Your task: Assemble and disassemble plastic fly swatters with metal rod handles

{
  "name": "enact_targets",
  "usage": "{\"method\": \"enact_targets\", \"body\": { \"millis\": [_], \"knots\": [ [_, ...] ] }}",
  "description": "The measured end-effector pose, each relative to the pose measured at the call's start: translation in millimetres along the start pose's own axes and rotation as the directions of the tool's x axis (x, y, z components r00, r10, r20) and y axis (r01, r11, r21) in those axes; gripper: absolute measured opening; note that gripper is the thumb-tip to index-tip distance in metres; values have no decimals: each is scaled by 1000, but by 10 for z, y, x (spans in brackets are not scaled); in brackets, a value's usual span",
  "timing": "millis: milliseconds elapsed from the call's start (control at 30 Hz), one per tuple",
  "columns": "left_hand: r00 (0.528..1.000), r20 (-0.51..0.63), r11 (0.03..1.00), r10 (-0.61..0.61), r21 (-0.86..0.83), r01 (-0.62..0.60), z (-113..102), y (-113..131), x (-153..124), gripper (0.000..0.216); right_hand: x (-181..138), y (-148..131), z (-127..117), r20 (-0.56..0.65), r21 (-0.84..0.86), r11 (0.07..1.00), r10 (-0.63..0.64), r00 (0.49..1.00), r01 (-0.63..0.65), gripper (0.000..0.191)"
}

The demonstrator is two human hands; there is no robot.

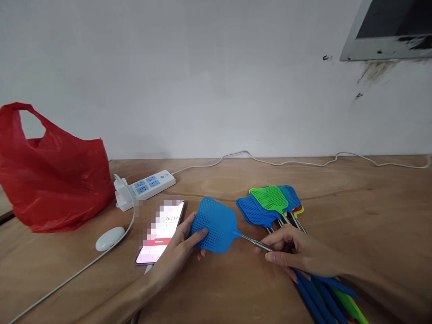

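the left hand (189, 240) is pinching a blue fly swatter (221, 229) by its mesh head (216, 213) above the table (216, 294); the right hand (299, 249) is clasping its metal shaft (254, 241), near the other swatters (269, 198). the person is seemingly adjusting the shaft; any lengthwise pull would be needing steady grips.

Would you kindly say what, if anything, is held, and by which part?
A blue fly swatter: the left hand grips its mesh head, the right hand its metal shaft.

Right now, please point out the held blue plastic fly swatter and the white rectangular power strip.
Held blue plastic fly swatter (218, 225), head view: perforated paddle.
White rectangular power strip (147, 184), head view: socket face.
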State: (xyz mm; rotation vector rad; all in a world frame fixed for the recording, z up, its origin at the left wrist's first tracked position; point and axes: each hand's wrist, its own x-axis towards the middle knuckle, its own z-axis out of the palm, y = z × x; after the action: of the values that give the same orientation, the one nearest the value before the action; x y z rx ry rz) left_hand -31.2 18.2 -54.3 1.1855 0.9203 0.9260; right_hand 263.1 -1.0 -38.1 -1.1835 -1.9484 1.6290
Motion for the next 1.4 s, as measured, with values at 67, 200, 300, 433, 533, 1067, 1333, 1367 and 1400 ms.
{"method": "enact_targets", "body": {
  "millis": [67,200,300,433,533,1067,1333,1367,1400],
  "knots": [
    [999,30,997,14,72,-16,-6,8,-11,31,-1,2,-2,2,-9,1000,-16,1000,16,45],
    [997,77,979,3,205,-19,33,56,-66,38,-2,-43,-1,22,22,999,-40,999,40,45],
    [995,97,967,6,252,-30,70,89,-106,49,1,-82,9,15,65,996,-60,998,59,43],
    [995,102,966,15,257,-41,95,100,-125,58,-3,-90,42,-3,124,989,-79,997,79,40],
    [994,107,965,5,261,-33,110,92,-132,59,-12,-87,49,-9,122,990,-63,998,63,41],
    [997,52,996,-54,-67,57,3,23,57,54,80,-71,-67,-247,390,921,90,965,14,43],
    [994,105,999,-39,24,36,34,-33,2,42,35,-163,-54,-289,720,689,183,940,87,20],
    [993,115,999,-35,45,30,37,-23,1,41,41,-159,-53,-297,728,678,174,939,105,19],
    [992,122,997,-34,68,26,41,-10,0,41,49,-151,-51,-310,725,678,159,937,125,19]
  ]
}}
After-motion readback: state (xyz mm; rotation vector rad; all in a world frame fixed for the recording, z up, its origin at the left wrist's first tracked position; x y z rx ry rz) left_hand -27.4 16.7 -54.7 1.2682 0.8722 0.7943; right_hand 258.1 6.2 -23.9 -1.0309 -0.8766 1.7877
